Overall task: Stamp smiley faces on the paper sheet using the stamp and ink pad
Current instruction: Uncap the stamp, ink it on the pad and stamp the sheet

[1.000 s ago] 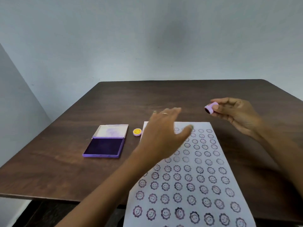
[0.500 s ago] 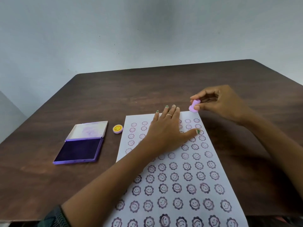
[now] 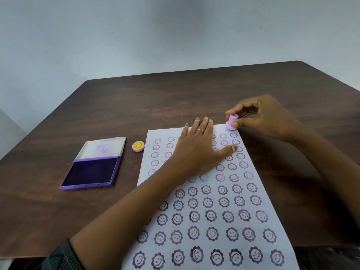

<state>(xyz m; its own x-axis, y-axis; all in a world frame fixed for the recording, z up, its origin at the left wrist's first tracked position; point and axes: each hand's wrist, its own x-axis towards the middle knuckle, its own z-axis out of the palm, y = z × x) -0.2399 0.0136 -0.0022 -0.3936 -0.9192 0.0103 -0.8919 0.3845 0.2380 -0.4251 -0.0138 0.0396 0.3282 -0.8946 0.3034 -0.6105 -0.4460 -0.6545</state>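
Nearest the camera, the lower edge of the white paper sheet (image 3: 243,191) runs out of view, its bottom rows filled with dark purple flower-rimmed smiley prints (image 3: 211,215), bold and partly smudged. At the lower left a dark patterned sleeve cuff (image 3: 62,256) shows at the frame's corner, and the left forearm crosses from there up over the sheet. Further up, the prints grow paler and smaller, in even rows and columns

The left hand (image 3: 196,149) lies palm down on the upper part of the sheet, flat and spread, thumb out to the right, fingers close together and reaching over the far edge onto the dark brown wooden table (image 3: 175,98). A thin ring (image 3: 200,130) sits on one finger, and the nails are painted green

Left of the sheet, apart from it, the purple rectangular ink pad case (image 3: 93,172) lies open on the table, the dark inked surface toward the camera and the pale stained lid (image 3: 103,149) folded back behind it. Between the lid and the sheet's left edge rests a small round lilac cap with a yellow smiley face on top (image 3: 138,146)

At the far right corner of the sheet, the right hand (image 3: 263,117) pinches the small lilac plastic stamp (image 3: 231,123) between thumb and fingertips. The stamp is tilted, its wide base at or just over the sheet's top corner; contact with the paper cannot be told. Beyond the table stands a plain pale wall (image 3: 175,36)
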